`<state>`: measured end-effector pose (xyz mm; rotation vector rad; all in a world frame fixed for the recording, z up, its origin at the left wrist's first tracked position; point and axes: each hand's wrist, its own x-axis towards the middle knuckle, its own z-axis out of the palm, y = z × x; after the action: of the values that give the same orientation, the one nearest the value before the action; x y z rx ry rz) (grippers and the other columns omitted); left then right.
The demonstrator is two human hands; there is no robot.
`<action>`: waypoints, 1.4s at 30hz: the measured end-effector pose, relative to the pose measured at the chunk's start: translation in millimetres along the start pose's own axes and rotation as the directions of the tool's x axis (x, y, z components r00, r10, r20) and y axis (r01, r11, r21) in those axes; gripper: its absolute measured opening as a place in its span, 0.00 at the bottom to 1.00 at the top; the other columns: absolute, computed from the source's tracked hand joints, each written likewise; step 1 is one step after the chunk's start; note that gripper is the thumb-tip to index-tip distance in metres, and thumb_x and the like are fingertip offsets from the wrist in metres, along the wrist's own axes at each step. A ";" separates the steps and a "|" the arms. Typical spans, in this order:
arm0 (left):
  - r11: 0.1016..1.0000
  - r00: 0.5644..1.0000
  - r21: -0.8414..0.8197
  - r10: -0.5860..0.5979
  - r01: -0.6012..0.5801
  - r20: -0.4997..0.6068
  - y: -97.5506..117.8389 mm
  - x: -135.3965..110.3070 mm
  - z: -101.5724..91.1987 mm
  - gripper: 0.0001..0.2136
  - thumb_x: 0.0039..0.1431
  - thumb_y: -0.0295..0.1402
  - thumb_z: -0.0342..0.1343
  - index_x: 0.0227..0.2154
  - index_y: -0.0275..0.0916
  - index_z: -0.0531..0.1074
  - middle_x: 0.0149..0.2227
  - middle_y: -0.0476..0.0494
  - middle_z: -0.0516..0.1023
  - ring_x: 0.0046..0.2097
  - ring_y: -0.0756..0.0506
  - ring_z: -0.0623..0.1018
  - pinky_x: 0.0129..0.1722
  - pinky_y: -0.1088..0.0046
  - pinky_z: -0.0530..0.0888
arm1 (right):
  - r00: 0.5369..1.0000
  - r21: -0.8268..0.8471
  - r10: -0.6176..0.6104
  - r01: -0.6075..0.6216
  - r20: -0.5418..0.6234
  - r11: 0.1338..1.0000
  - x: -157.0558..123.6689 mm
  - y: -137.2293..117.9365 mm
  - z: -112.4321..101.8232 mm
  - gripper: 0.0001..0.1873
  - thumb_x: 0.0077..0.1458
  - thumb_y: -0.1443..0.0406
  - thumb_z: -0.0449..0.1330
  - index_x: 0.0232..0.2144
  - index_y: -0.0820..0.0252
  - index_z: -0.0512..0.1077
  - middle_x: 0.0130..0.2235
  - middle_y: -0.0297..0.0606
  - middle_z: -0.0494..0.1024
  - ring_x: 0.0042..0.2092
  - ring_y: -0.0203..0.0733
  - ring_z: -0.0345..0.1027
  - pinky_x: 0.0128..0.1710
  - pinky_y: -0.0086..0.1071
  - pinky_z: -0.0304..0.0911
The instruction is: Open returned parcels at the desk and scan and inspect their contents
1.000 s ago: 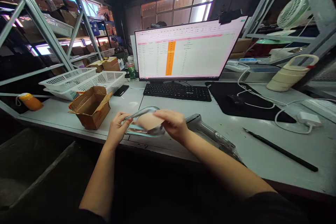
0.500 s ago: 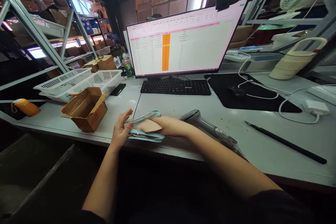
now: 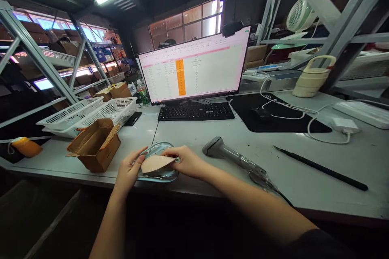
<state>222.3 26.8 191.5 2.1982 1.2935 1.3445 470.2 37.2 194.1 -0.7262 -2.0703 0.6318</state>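
At the desk's front edge lies a clear pouch (image 3: 162, 177) with light-blue trim, spread wide at its mouth. A beige, curved, pad-like piece (image 3: 156, 163) sits partly within it; its exact kind I cannot make out. My left hand (image 3: 129, 169) grips the pouch's left side, with the thumb against the beige piece. My right hand (image 3: 184, 161) pinches the right end of the beige piece, its fingertips at the pouch's opening. A grey barcode scanner (image 3: 234, 156), its handle wrapped in clear plastic, lies to the right of my right hand.
An open cardboard box (image 3: 103, 151) stands left of my hands, with white baskets (image 3: 121, 109) behind it. A keyboard (image 3: 196, 112) and monitor (image 3: 209, 68) are ahead. On the right are a mouse pad (image 3: 273, 123), a black pen-like tool (image 3: 322, 168) and white cables.
The view has tilted up and shifted right. My right hand has drawn back from deeper in the pouch, and more of the beige piece shows between my hands.
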 end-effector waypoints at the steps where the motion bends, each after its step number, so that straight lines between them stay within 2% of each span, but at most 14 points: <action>1: 1.000 0.999 -0.008 -0.021 0.021 -0.026 -5.9 1.4 -1.8 0.20 0.67 0.48 0.52 0.53 0.43 0.78 0.48 0.40 0.83 0.49 0.38 0.81 0.50 0.61 0.76 | 0.999 0.067 -0.004 0.007 -0.038 0.998 -0.6 -6.6 -4.5 0.14 0.54 0.70 0.61 0.43 0.56 0.80 0.38 0.34 0.84 0.39 0.41 0.78 0.40 0.31 0.69; 6: 0.992 1.000 0.119 0.028 -0.027 -0.007 -18.8 2.1 0.0 0.18 0.67 0.45 0.52 0.52 0.45 0.79 0.49 0.42 0.83 0.49 0.39 0.81 0.49 0.63 0.76 | 0.939 0.185 0.003 0.064 -0.345 0.981 0.7 -17.5 -36.0 0.11 0.56 0.65 0.61 0.41 0.57 0.79 0.42 0.39 0.83 0.44 0.44 0.77 0.44 0.37 0.71; 9: 0.935 0.982 0.327 0.172 -0.138 -0.077 -20.2 6.0 -9.6 0.17 0.69 0.42 0.50 0.53 0.46 0.78 0.46 0.40 0.83 0.46 0.39 0.80 0.48 0.62 0.75 | 0.805 0.374 0.164 0.077 -0.570 0.924 5.4 -4.6 -54.3 0.14 0.50 0.59 0.66 0.40 0.58 0.77 0.41 0.40 0.83 0.44 0.46 0.76 0.45 0.39 0.72; 11: 0.853 0.953 0.495 0.269 -0.167 -0.142 -25.7 14.6 -23.7 0.16 0.69 0.41 0.51 0.52 0.47 0.79 0.45 0.39 0.82 0.46 0.37 0.78 0.51 0.57 0.72 | 0.715 0.542 0.336 0.071 -0.613 0.838 8.9 4.7 -60.5 0.20 0.45 0.55 0.69 0.40 0.58 0.75 0.42 0.40 0.82 0.43 0.46 0.75 0.41 0.39 0.72; 13: 0.803 0.949 0.574 0.284 -0.159 -0.135 -33.3 25.0 -35.7 0.15 0.68 0.41 0.51 0.50 0.47 0.80 0.46 0.38 0.81 0.48 0.36 0.77 0.53 0.53 0.70 | 0.689 0.690 0.479 0.042 -0.543 0.722 11.7 10.6 -59.1 0.25 0.41 0.53 0.70 0.40 0.57 0.73 0.41 0.40 0.82 0.40 0.45 0.75 0.35 0.36 0.71; 17: 0.886 0.979 0.450 0.179 -0.116 -0.099 -29.3 30.2 -23.4 0.18 0.65 0.44 0.53 0.52 0.44 0.78 0.53 0.35 0.78 0.59 0.31 0.72 0.61 0.46 0.66 | 0.721 0.793 0.550 -0.002 -0.421 0.610 15.0 11.8 -38.1 0.27 0.41 0.52 0.70 0.41 0.56 0.71 0.42 0.39 0.81 0.38 0.44 0.74 0.32 0.33 0.69; 20: 0.995 0.950 -0.004 0.098 -0.104 -0.296 -3.5 16.9 20.0 0.34 0.62 0.52 0.57 0.68 0.50 0.57 0.72 0.36 0.55 0.72 0.33 0.57 0.65 0.50 0.64 | 0.767 0.727 0.423 0.082 -0.483 0.681 13.8 9.2 -21.3 0.23 0.47 0.53 0.68 0.44 0.55 0.72 0.43 0.38 0.81 0.43 0.45 0.74 0.41 0.37 0.71; 22: 0.876 0.969 -0.476 -0.044 -0.080 -0.243 15.3 8.6 52.4 0.43 0.58 0.62 0.54 0.71 0.60 0.42 0.75 0.41 0.44 0.71 0.33 0.59 0.58 0.54 0.73 | 0.836 0.584 0.243 0.110 -0.491 0.804 10.6 7.1 -15.2 0.16 0.52 0.54 0.66 0.40 0.56 0.75 0.40 0.38 0.80 0.44 0.44 0.73 0.45 0.38 0.70; 25: 0.502 0.951 -0.857 -0.304 0.115 -0.050 36.8 4.8 86.2 0.39 0.57 0.63 0.54 0.69 0.60 0.51 0.70 0.38 0.58 0.66 0.32 0.67 0.52 0.54 0.77 | 0.899 0.313 0.015 0.137 -0.438 0.940 4.4 2.2 -14.5 0.10 0.57 0.57 0.64 0.33 0.57 0.78 0.39 0.39 0.78 0.43 0.42 0.72 0.42 0.34 0.68; 28: 0.278 0.926 -0.939 -0.367 0.201 0.089 48.6 4.7 99.8 0.34 0.56 0.55 0.60 0.63 0.50 0.64 0.64 0.35 0.68 0.64 0.30 0.69 0.53 0.52 0.75 | 0.904 0.251 -0.008 0.128 -0.428 0.960 0.5 -3.9 -19.9 0.11 0.59 0.57 0.61 0.34 0.57 0.78 0.41 0.40 0.79 0.43 0.42 0.72 0.40 0.32 0.67; 33: 0.161 0.908 -0.945 -0.361 0.286 0.213 47.8 1.4 108.0 0.18 0.59 0.43 0.54 0.45 0.37 0.77 0.54 0.34 0.77 0.62 0.31 0.71 0.59 0.50 0.71 | 0.977 0.241 0.082 -0.033 -0.195 0.970 -1.3 -8.9 -24.0 0.08 0.56 0.60 0.61 0.31 0.58 0.75 0.32 0.34 0.79 0.36 0.39 0.72 0.34 0.29 0.64; 35: 0.159 0.867 -0.939 -0.453 0.306 0.206 40.7 -0.2 111.2 0.15 0.58 0.38 0.52 0.43 0.36 0.76 0.51 0.34 0.78 0.60 0.34 0.74 0.60 0.55 0.70 | 0.981 0.199 0.108 -0.075 -0.163 0.977 -1.5 -8.6 -22.6 0.05 0.54 0.63 0.62 0.29 0.58 0.75 0.30 0.32 0.78 0.34 0.38 0.71 0.32 0.28 0.62; 38: 0.225 0.810 -0.926 -0.573 0.304 0.126 29.6 -3.1 112.9 0.23 0.50 0.29 0.52 0.51 0.39 0.72 0.52 0.39 0.77 0.57 0.41 0.76 0.58 0.63 0.71 | 0.945 0.144 0.125 -0.084 -0.304 0.986 -0.1 -5.8 -22.2 0.09 0.54 0.64 0.61 0.23 0.58 0.69 0.24 0.29 0.71 0.28 0.34 0.64 0.28 0.28 0.56; 42: 0.339 0.843 -0.898 -0.535 0.280 0.061 25.3 -8.0 104.1 0.41 0.34 0.24 0.50 0.59 0.49 0.64 0.57 0.46 0.73 0.54 0.43 0.77 0.54 0.65 0.74 | 0.834 0.241 0.173 -0.049 -0.524 0.969 5.8 2.6 -27.2 0.14 0.56 0.61 0.58 0.22 0.56 0.61 0.22 0.27 0.62 0.26 0.32 0.55 0.26 0.28 0.53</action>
<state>319.6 28.6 146.1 0.8876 0.7725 1.5694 490.7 47.8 209.9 -0.7930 -1.4164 0.6197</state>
